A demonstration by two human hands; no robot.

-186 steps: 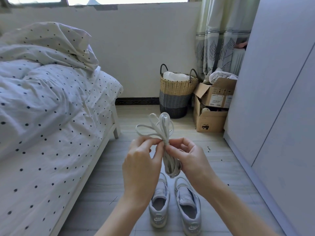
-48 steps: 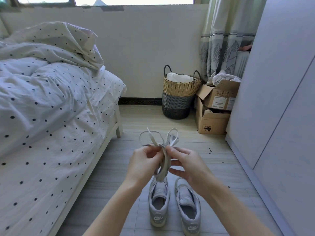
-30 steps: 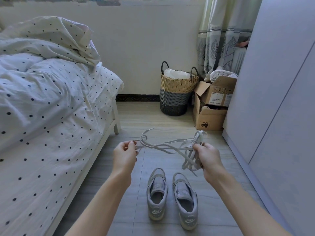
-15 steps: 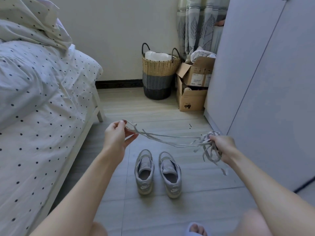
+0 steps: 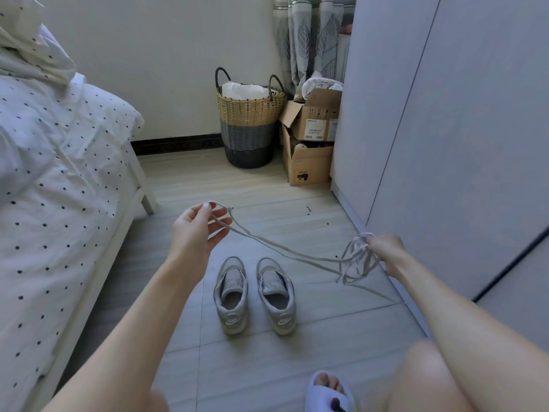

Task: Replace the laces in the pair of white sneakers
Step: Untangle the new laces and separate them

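Two white sneakers [image 5: 254, 295] stand side by side on the floor, heels toward me, with no laces in them. White laces [image 5: 285, 249] stretch in the air above them between my hands. My left hand [image 5: 197, 233] pinches one lace end between thumb and fingertips, the other fingers spread. My right hand [image 5: 386, 254] grips the loose tangled loops of the laces, which dangle beside the wardrobe.
A bed [image 5: 53, 173] with a dotted cover runs along the left. A woven basket [image 5: 249, 120] and cardboard boxes [image 5: 310, 144] stand at the far wall. A grey wardrobe [image 5: 445, 129] fills the right. My slippered foot [image 5: 328, 392] shows at the bottom.
The bundled laces have been pulled apart: my hands moved away from each other, stretching the laces out. The view has tilted down and to the right, bringing my knee and slipper into view.
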